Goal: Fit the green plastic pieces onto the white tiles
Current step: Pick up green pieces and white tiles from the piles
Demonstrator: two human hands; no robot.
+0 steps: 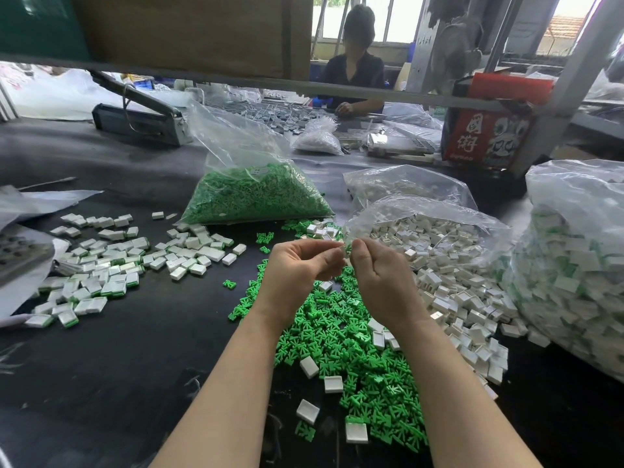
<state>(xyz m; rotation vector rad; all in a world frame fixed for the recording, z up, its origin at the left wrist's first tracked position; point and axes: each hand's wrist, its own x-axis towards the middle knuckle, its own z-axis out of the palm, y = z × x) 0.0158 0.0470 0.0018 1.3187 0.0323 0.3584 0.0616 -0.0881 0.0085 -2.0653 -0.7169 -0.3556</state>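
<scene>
My left hand (300, 271) and my right hand (378, 275) are raised together above the loose green plastic pieces (354, 352), fingers curled and fingertips meeting. Between the fingertips shows a small white tile (338, 245) at my left hand and a bit of a green piece (347, 248) at my right hand, both mostly hidden. Loose white tiles (456, 282) spill from an open clear bag to the right. A few single tiles lie among the green pieces. Fitted tiles with green backs (101, 275) are scattered on the left.
A clear bag of green pieces (253, 194) stands behind the hands. A large bag of fitted tiles (574, 265) fills the right edge. Farther back are a grey sealing machine (141, 119), a red box (486, 130), a metal shelf rail (236, 76) and a seated person (354, 69).
</scene>
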